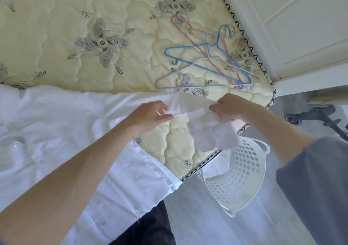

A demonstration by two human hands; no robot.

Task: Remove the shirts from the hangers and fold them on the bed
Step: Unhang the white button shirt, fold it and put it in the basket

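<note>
Left grip (150, 115) and right grip (228, 107) pinched the white fabric shirt sleeve (188, 106); released, its dangling cuff (220, 139) might slip off the cream quilted bed (94, 18).

Camera: one wide-angle view, worn on the person's head.
Direction: forward and steeply down onto the bed (56, 28) and its near edge.
Nearness: close; both forearms (84, 160) enter from below, left hand (148, 115) and right hand (230, 106) near the middle, at the shirt (56, 122).
Right side: basket (243, 169) and floor (297, 103) beside the bed.
</note>
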